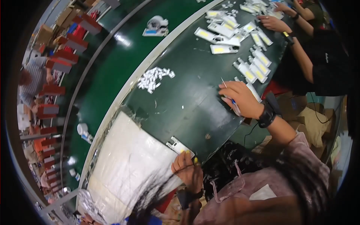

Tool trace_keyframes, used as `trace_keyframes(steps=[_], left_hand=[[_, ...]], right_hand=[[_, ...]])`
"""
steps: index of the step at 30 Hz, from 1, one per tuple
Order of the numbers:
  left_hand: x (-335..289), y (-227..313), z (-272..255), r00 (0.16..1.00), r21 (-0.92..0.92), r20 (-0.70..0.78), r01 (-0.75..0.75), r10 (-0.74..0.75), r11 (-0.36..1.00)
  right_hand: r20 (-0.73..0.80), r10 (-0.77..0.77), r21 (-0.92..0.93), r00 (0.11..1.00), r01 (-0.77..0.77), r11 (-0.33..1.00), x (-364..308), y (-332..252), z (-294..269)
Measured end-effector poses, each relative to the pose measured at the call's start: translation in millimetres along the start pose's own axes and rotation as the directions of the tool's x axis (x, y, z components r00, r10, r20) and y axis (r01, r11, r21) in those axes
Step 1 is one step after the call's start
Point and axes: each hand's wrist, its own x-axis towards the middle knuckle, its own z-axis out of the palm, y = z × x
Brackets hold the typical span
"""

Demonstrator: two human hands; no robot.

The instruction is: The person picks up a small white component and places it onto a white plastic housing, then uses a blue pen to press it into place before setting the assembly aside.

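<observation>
A: Obs. Left hand (187, 167) sits at the near edge of the dark green table (187, 101), fingers closed on a small white part with a yellow patch (180, 147). The part lies half over the table edge, just beside the large white sheet (127, 165) on the near left.

B: And the right hand (242, 98)?

A: Further right on the table, palm down, fingers curled around a thin blue-tipped tool (234, 105). Its pointed end sticks out past the knuckles. Just beyond it a row of white-and-yellow parts (255, 67) runs toward the far right.

B: Risks?

A: Judgement only. First, the held part overhangs the edge; if the left grip loosens, it likely drops off the table. Second, the tool tip is close to the row; a sideways sweep could knock those parts out of line. Third, the pile of small white pieces (153, 78) near the pale rail (150, 60) is loose and could scatter if brushed.

B: Co-worker?

A: Another person's hands (275, 22) work the far right pile, well apart from ours. Little chance of collision.
</observation>
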Motion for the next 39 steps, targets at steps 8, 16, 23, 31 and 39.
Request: trace_keyframes(steps=[8,16,23,31,39], left_hand=[[17,18,16,1.0,-0.062,-0.011,-0.024,0.024,0.998],[17,12,18,0.999,-0.039,0.044,0.023,-0.021,0.999],[13,11,17,1.0,-0.005,0.004,0.008,-0.008,1.0],[11,16,25,0.999,-0.026,-0.005,0.037,-0.037,0.999],[11,17,23,0.994,-0.025,-0.105,0.007,-0.009,1.0]], right_hand=[[-0.231,0.209,-0.369,0.95,-0.284,0.885,58,111,-23],[0.185,0.059,-0.115,0.981,-0.038,0.993,56,57,11],[-0.152,0.292,-0.238,0.944,-0.321,0.916,114,104,5],[0.036,0.636,-0.397,0.771,-0.573,0.717,162,136,-20],[0.172,0.351,-0.335,0.92,-0.28,0.9,101,34,33]])
